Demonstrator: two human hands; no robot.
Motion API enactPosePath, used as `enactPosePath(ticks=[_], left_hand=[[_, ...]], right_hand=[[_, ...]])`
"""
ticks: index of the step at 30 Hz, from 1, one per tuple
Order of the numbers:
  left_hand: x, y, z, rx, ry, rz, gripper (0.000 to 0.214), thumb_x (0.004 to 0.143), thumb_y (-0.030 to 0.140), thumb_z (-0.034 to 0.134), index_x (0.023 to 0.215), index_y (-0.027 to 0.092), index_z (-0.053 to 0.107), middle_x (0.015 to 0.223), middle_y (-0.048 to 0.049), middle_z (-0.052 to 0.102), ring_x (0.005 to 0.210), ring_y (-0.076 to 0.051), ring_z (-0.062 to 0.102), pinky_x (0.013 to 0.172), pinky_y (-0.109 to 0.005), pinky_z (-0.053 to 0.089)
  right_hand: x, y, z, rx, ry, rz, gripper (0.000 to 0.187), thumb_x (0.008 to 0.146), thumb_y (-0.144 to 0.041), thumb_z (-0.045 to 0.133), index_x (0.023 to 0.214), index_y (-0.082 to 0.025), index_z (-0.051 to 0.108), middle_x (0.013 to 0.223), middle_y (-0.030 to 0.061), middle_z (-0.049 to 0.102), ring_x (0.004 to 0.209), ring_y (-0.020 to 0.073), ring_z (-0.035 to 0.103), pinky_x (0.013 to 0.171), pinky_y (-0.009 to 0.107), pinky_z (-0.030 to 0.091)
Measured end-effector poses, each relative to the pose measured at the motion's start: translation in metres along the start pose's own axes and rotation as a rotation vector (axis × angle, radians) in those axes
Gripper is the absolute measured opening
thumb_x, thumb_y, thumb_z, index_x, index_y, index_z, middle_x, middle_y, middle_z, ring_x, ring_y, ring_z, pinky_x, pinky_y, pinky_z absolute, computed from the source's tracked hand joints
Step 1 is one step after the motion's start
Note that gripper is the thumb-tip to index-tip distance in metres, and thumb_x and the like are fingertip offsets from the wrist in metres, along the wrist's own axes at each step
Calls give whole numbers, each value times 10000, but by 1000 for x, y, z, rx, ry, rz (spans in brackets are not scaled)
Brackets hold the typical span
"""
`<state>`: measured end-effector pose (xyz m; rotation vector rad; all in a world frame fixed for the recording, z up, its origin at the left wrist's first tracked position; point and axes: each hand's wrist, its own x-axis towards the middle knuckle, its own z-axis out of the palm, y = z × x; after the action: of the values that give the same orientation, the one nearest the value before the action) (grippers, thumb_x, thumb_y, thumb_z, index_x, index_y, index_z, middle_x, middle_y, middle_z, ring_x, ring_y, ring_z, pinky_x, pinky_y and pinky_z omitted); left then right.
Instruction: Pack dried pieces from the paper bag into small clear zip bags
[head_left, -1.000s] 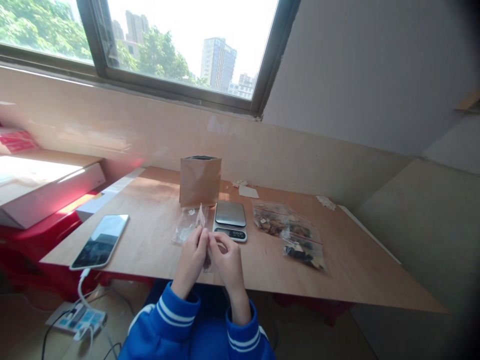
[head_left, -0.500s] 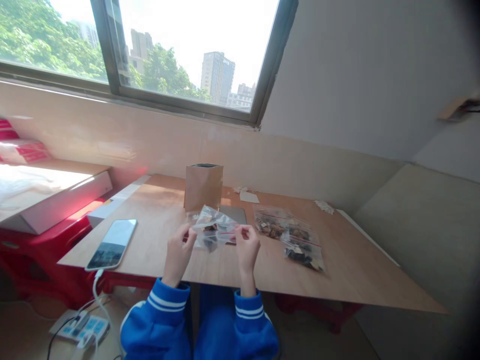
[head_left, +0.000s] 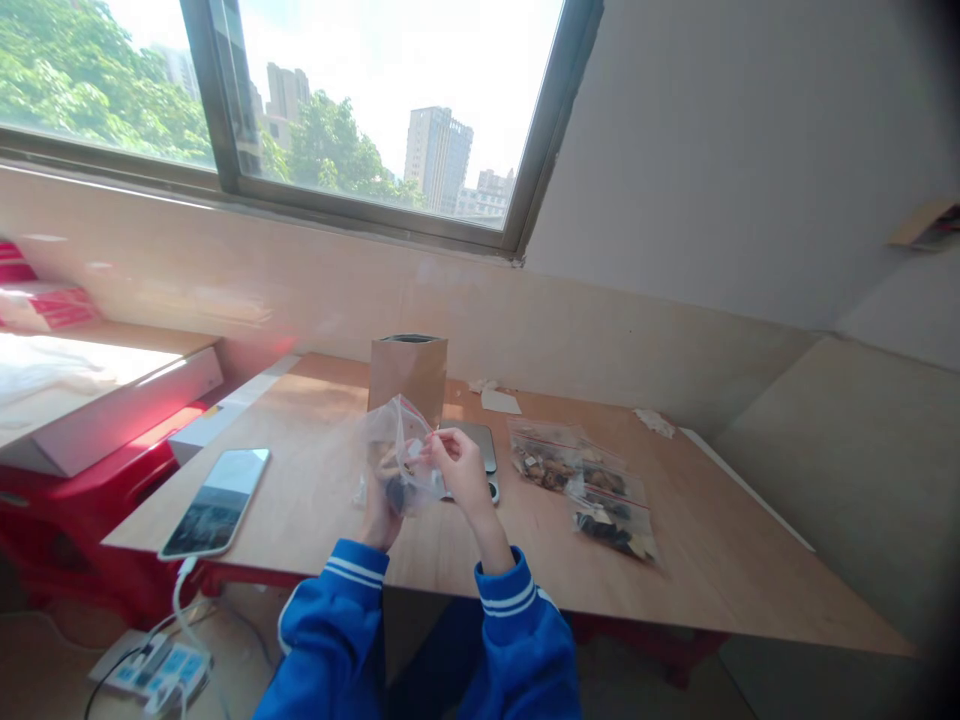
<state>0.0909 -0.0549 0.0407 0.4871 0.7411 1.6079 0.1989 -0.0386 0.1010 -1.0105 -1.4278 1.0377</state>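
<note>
Head view, held bag [head_left: 409, 462] before pouch [head_left: 409, 374], scale [head_left: 481, 440] part-hidden

Daylight enters through blown-out window [head_left: 375, 110] beyond right fingers [head_left: 454, 443], plastic bag [head_left: 411, 462] beside them hazy, frame edge far right dark, blurred.

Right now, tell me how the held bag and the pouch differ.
Look: the held bag is see-through, while the pouch is opaque brown.
Pose: the held bag is tilted, its edge pinched by the right hand; the pouch stands upright on the table.
Shape: the held bag looks limp and creased, whereas the visible front of the pouch looks flat and smooth.
</note>
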Motion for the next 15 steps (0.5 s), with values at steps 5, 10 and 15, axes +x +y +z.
enactPosePath(ticks=[5, 10, 15], left_hand=[[22, -2, -3, -15, 61, 9, 695, 882, 644, 306, 1100, 82, 652, 690, -87, 701, 502, -151, 600, 375, -213, 381], [53, -6, -15, 11, 69, -4, 672, 864, 644, 393, 1125, 84, 659, 684, -77, 703, 511, -144, 609, 414, -213, 408], [73, -14, -34, -10, 96, -54, 584, 872, 586, 443, 1108, 100, 664, 703, -77, 707, 551, -154, 635, 443, -215, 438]], right_hand=[[7, -16, 0, -330, 117, -277, 163, 812, -221, 541, 958, -185, 605, 910, 46, 606, 699, 133, 583, 676, 268, 512], [36, -12, 5, -420, -159, -265, 202, 818, -93, 451, 835, -187, 629, 890, 42, 620, 799, 144, 612, 775, 287, 498], [73, 13, 9, -398, -177, -53, 183, 761, -45, 472, 846, -181, 560, 819, 20, 635, 731, 146, 624, 691, 285, 505]])
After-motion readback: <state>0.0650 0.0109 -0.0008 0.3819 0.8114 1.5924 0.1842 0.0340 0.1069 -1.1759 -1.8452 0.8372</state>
